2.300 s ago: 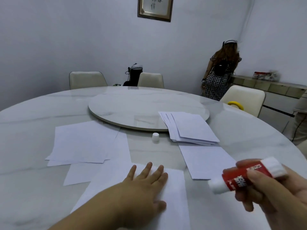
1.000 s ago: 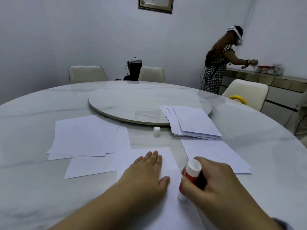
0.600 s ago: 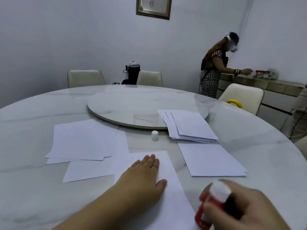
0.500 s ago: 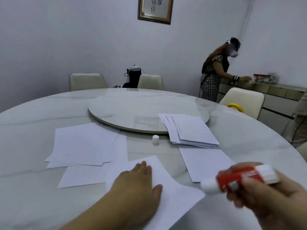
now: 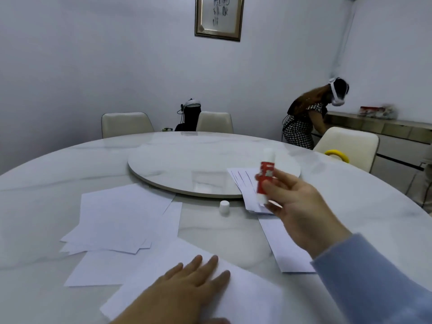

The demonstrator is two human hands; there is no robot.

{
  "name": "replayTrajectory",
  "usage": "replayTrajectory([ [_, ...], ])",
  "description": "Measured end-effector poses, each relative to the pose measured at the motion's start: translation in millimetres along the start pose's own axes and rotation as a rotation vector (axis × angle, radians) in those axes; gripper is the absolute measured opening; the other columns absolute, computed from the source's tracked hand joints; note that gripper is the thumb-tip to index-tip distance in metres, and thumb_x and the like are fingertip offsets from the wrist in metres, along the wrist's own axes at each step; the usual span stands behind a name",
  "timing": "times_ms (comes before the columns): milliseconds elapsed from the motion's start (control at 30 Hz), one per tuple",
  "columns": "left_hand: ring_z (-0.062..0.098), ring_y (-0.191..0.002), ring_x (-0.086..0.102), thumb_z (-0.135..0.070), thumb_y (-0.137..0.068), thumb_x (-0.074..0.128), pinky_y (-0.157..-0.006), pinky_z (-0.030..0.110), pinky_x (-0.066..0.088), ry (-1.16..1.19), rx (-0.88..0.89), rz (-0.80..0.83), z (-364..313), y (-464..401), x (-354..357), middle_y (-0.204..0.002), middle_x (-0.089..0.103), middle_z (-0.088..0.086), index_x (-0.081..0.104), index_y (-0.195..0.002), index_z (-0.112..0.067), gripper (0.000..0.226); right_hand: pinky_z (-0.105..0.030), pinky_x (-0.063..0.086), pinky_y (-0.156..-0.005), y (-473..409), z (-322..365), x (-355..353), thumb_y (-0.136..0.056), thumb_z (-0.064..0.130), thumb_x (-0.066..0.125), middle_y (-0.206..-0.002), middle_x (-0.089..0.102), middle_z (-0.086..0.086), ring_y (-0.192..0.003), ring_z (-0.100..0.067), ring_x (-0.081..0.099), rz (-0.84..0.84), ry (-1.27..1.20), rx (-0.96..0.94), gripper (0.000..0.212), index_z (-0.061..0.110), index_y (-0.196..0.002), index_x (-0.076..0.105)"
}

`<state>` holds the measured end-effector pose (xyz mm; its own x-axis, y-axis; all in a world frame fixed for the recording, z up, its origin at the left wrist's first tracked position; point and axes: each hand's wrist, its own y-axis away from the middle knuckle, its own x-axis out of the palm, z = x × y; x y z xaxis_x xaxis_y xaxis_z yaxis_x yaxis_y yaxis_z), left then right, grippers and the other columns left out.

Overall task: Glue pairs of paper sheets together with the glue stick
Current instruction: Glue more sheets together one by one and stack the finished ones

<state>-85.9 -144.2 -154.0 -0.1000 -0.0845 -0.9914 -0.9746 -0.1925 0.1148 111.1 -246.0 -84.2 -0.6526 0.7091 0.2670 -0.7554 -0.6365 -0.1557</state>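
Note:
My left hand lies flat, fingers spread, on a white paper sheet at the table's near edge. My right hand is stretched forward over the table and holds the red and white glue stick upright, uncapped, above the stack of sheets. The glue's white cap stands on the table left of that stack. A single sheet lies under my right forearm. A loose pile of sheets lies to the left.
The round marble table carries a raised turntable in its middle. Chairs stand around the far side. Another person bends over a sideboard at the back right.
My right hand has swung the glue stick from low at the right, up and forward over the stack, turning it upright. The sheet under my left hand has rotated.

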Motion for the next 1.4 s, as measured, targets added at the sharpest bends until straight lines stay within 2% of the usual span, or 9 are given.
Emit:
replayTrajectory([
  [167,0.017,-0.146,-0.011,-0.073,-0.085,0.023,-0.115,0.039,0.005,0.015,-0.341,0.020,-26.7,-15.6,0.0,-0.157,-0.018,-0.007,-0.010,-0.148,-0.038,0.079,-0.022,0.047,-0.066,-38.8,-42.4,17.9,-0.070,0.017,0.084,-0.082,0.069,0.010,-0.076,-0.008,0.064,-0.067,0.646,-0.080,0.029,0.023,-0.091,0.065],
  [400,0.014,-0.141,0.029,-0.069,-0.085,0.026,-0.102,0.051,0.032,-0.051,-0.385,-0.272,-35.3,-18.0,-3.3,-0.156,0.024,-0.005,0.027,-0.142,-0.050,0.060,-0.010,0.037,-0.057,-57.8,-74.4,21.4,-0.064,0.020,0.088,-0.076,0.064,0.017,-0.071,0.003,0.059,-0.095,0.815,-0.117,0.036,0.030,-0.077,0.057],
  [533,0.014,-0.145,-0.007,-0.069,-0.085,0.029,-0.112,0.040,0.008,0.057,-0.356,-0.069,-29.6,-15.3,2.3,-0.158,-0.015,-0.009,-0.004,-0.148,-0.040,0.077,-0.018,0.046,-0.062,-56.1,-70.6,18.3,-0.060,0.024,0.091,-0.086,0.063,0.014,-0.078,-0.005,0.062,-0.089,0.764,-0.092,0.047,0.027,-0.093,0.056],
  [700,0.008,-0.144,-0.012,-0.066,-0.087,0.032,-0.114,0.038,0.006,0.098,-0.290,-0.119,-26.9,-9.5,0.0,-0.156,-0.017,-0.017,0.007,-0.149,-0.039,0.072,-0.023,0.054,-0.072,-27.6,-4.6,-43.5,-0.056,0.035,0.091,-0.086,0.069,0.010,-0.072,-0.003,0.062,0.139,1.060,-0.046,0.048,0.027,-0.099,0.070],
  [833,0.006,-0.145,-0.004,-0.063,-0.089,0.030,-0.114,0.035,0.004,0.119,-0.320,-0.179,-27.6,-12.5,6.8,-0.158,-0.003,-0.015,0.008,-0.149,-0.037,0.070,-0.010,0.038,-0.085,20.3,11.4,-99.7,-0.049,0.066,0.076,-0.111,0.051,0.038,-0.095,0.012,0.051,0.464,1.622,0.159,0.056,0.059,-0.101,0.058],
  [967,0.008,-0.145,0.000,-0.062,-0.090,0.028,-0.114,0.035,0.006,0.112,-0.342,-0.234,-29.0,-10.2,9.6,-0.159,0.000,-0.013,0.011,-0.149,-0.036,0.067,-0.007,0.037,-0.092,47.3,-7.8,-122.5,-0.082,0.061,0.058,-0.119,0.052,0.039,-0.108,0.018,0.049,0.388,1.614,-0.146,0.017,0.057,-0.098,0.059],
  [1133,0.007,-0.145,0.001,-0.060,-0.092,0.027,-0.114,0.033,0.006,0.116,-0.357,-0.251,-29.7,-6.9,9.7,-0.159,0.003,-0.013,0.012,-0.149,-0.035,0.064,-0.026,0.052,-0.079,62.8,-20.9,-119.1,-0.079,0.074,0.001,-0.099,0.073,0.012,-0.090,-0.008,0.067,0.258,1.685,-0.333,0.086,0.027,-0.100,0.070],
  [1267,0.007,-0.145,0.002,-0.059,-0.092,0.027,-0.114,0.033,0.006,0.121,-0.349,-0.273,-30.8,-5.3,9.3,-0.159,0.005,-0.014,0.014,-0.149,-0.035,0.063,-0.020,0.049,-0.061,61.0,-20.0,-118.1,-0.081,0.049,0.062,-0.072,0.073,0.018,-0.065,-0.002,0.066,0.108,1.507,-0.342,0.021,0.035,-0.069,0.073],
  [1400,0.006,-0.145,0.002,-0.059,-0.092,0.027,-0.114,0.033,0.005,0.125,-0.342,-0.283,-30.9,-4.5,8.4,-0.159,0.005,-0.013,0.014,-0.149,-0.035,0.064,-0.017,0.037,-0.045,55.6,-12.9,-115.5,-0.063,0.038,0.084,-0.046,0.057,0.012,-0.045,-0.004,0.047,0.026,1.331,-0.162,0.025,0.030,-0.050,0.064],
])
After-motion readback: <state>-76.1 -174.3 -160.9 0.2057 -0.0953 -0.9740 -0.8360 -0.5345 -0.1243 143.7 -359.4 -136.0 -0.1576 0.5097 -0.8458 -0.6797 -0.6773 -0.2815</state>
